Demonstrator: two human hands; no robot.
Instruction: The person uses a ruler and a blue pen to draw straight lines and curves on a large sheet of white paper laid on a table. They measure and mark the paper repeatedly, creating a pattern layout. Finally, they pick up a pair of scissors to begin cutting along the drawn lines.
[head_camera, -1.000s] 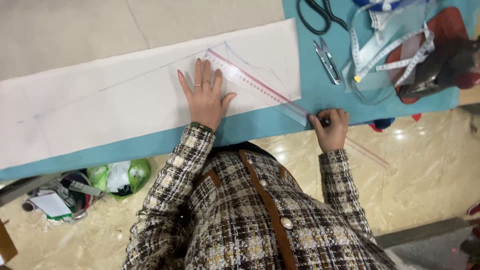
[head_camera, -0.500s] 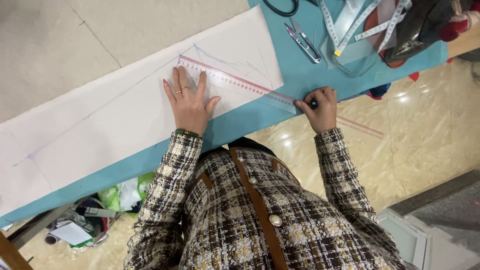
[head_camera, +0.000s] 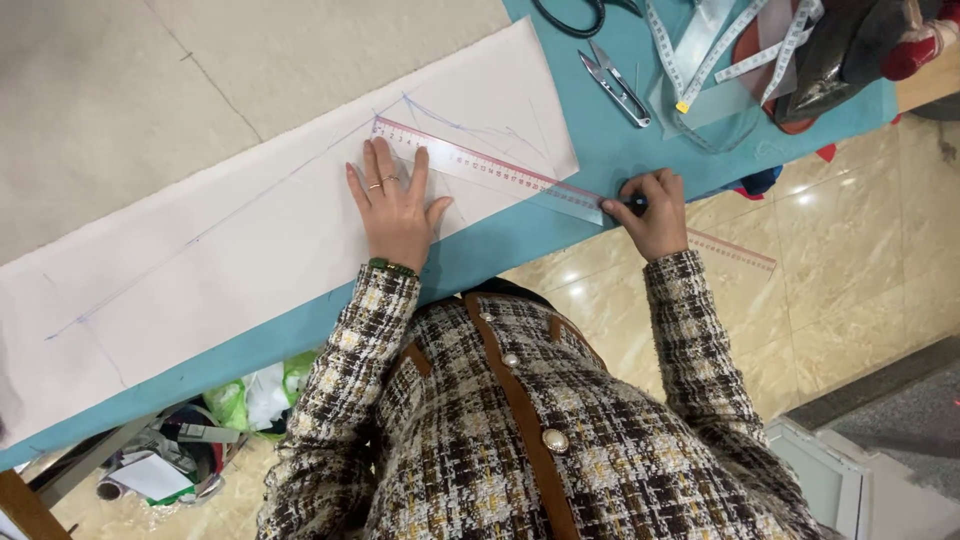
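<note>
Two hands work at the teal table: the left hand lies flat, fingers spread, pressing the clear ruler onto the pale fabric. The right hand pinches a dark pen at the ruler's edge, off the fabric. Snips lie well apart.

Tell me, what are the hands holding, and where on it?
The left hand presses flat on the clear ruler near its far end. The right hand pinches a small dark pen at the ruler's edge.
</note>
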